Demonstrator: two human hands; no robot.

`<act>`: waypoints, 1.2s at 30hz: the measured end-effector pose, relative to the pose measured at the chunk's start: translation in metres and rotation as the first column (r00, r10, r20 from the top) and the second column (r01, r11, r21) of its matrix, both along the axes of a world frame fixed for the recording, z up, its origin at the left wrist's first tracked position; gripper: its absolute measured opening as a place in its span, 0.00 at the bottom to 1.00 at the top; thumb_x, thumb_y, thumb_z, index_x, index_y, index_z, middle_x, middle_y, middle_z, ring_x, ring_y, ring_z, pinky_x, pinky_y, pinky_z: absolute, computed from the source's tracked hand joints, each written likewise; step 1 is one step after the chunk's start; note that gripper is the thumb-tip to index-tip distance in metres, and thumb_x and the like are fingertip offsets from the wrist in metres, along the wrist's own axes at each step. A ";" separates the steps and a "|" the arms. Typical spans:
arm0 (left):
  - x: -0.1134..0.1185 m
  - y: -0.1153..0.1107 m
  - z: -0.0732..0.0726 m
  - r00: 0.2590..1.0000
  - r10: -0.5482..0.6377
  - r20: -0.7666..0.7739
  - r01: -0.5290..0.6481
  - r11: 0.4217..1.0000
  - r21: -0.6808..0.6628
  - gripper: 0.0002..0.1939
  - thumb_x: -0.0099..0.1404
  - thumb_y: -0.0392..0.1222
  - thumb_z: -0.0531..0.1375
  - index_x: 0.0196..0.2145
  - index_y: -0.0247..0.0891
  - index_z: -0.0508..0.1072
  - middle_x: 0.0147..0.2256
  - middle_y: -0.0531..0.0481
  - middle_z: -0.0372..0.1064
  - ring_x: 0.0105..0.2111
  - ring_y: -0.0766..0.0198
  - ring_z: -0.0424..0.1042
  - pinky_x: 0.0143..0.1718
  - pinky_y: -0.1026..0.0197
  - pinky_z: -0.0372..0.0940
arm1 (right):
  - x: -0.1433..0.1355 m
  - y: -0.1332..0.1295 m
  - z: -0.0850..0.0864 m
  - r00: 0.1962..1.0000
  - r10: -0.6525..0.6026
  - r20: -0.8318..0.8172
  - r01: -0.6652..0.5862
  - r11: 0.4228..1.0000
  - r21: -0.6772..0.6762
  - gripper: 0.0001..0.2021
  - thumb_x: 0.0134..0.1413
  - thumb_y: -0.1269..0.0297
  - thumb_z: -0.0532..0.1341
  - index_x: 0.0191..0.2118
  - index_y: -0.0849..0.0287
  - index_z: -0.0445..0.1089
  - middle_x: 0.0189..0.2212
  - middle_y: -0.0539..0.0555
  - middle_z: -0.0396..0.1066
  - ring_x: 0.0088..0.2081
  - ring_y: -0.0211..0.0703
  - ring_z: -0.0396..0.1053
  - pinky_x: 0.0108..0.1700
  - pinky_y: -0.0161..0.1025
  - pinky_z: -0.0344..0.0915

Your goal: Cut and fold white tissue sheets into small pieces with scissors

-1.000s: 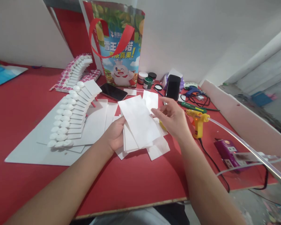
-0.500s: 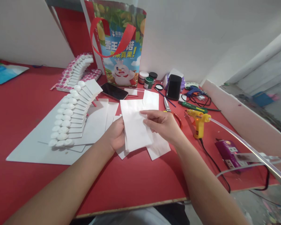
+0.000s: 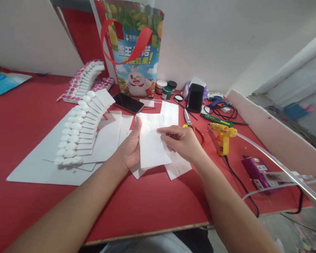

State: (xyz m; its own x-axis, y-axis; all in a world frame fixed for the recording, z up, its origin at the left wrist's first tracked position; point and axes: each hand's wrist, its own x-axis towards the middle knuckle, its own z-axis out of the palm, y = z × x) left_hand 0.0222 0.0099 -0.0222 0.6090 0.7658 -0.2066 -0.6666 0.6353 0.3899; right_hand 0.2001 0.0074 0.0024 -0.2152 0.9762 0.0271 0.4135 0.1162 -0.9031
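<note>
A small stack of white paper sheets is held up over the table in front of me. My left hand grips its left edge, thumb on top and fingers underneath. Over the right part of the top sheet is my right hand, its index finger and thumb close together near the paper; whether they pinch it is hard to tell. More white sheets lie beneath on the red table. To the left, a curved white model with rows of round white discs stands on a grey-white board.
A yellow glue gun, orange-handled scissors and a green tool lie at the right. Behind are a printed bag, paint jars and a black phone. A purple box sits near the right edge.
My left thumb has come up onto the top of the sheets, which have tilted and shifted slightly. The right hand has moved down very little.
</note>
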 end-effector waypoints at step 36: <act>-0.012 0.006 0.015 0.931 0.302 -0.206 -0.318 0.947 -0.050 0.29 0.74 0.39 0.52 0.70 0.30 0.57 0.57 0.36 0.74 0.56 0.48 0.74 0.62 0.44 0.64 | 0.027 -0.003 0.029 0.668 0.318 0.673 -0.198 0.947 -0.252 0.14 0.48 0.71 0.70 0.43 0.57 0.75 0.45 0.56 0.73 0.37 0.43 0.70 0.33 0.37 0.62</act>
